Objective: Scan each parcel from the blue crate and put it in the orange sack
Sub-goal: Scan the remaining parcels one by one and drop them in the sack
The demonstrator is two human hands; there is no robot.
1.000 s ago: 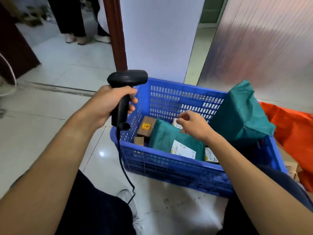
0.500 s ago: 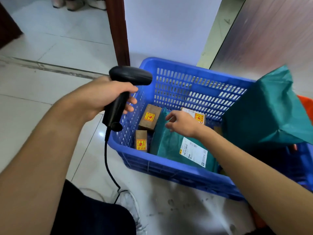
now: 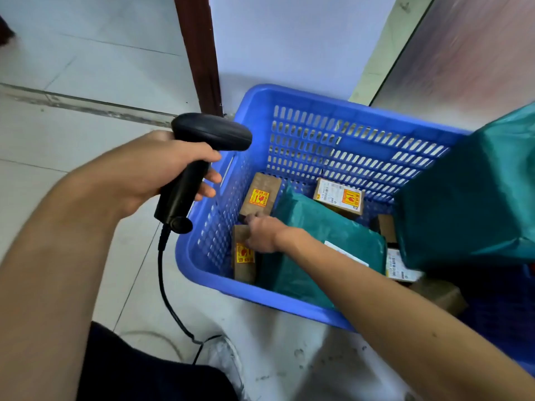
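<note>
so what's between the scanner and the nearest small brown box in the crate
The slotted side wall of the blue crate: the scanner sits outside it in the left hand, the brown box inside. Head view.

I can't make out the fingertips of the right hand [image 3: 262, 235], they're tucked down beside the small brown box [image 3: 244, 272]. The big green bag [image 3: 469, 198] runs off the right edge and covers the blue crate [image 3: 318, 111] corner. The sticker [image 3: 245, 254] print is too blurred to read.
</note>
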